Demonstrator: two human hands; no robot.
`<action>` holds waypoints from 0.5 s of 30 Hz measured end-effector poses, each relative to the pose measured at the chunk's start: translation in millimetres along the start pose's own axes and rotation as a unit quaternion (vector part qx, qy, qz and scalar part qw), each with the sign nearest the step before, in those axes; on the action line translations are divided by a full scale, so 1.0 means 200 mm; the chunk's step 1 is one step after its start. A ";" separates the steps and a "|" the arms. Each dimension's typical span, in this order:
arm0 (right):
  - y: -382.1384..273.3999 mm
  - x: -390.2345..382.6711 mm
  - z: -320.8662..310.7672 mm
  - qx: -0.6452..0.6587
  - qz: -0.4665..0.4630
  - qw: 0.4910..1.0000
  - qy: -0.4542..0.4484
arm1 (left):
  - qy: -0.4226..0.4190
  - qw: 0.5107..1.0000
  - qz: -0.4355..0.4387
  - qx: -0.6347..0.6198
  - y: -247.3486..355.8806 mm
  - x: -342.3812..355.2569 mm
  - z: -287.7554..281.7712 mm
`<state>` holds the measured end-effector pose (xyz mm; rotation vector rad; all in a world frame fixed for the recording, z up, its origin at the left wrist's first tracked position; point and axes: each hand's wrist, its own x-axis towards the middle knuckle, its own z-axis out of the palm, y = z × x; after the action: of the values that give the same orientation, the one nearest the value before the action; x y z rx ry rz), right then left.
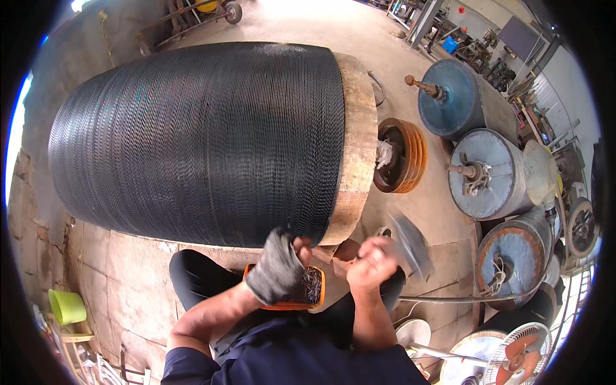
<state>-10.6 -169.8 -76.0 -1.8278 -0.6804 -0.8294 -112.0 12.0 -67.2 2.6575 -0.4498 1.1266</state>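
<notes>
A large, black-ridged wooden drum [212, 141] lies on its side. At its near edge, the grey-gloved left hand [277, 268] curls its fingers; I can't tell around what. The bare right hand [371, 264] clenches a blurred grey metal tool [411, 248].

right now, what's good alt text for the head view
A gloved left hand is at the near edge of a large black roller, while a bare right hand seems to grip a blurred grey tool. An orange tub of small pieces sits between the person's legs.
</notes>
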 end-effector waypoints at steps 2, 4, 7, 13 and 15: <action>0.01 0.03 0.02 -0.191 0.148 0.947 -0.212 | 0.029 0.998 -0.033 -0.044 -0.13 0.08 0.00; -0.02 -0.02 0.00 -0.095 0.135 0.973 -0.159 | 0.071 0.997 -0.018 0.019 -0.27 0.23 -0.06; -0.06 -0.06 -0.05 0.058 0.084 0.994 -0.049 | 0.101 0.987 -0.013 0.124 -0.42 0.32 -0.05; 0.04 0.00 0.02 -0.116 0.111 0.976 -0.145 | 0.114 0.985 -0.045 0.118 -0.50 0.34 -0.04; -0.02 -0.01 -0.05 0.009 0.153 0.982 -0.114 | 0.130 0.980 -0.047 0.147 -0.49 0.35 -0.01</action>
<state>-17.3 -178.7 -72.7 -1.9670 -0.5281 -0.4149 -31.3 90.7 -22.8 2.6774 -0.1159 1.5898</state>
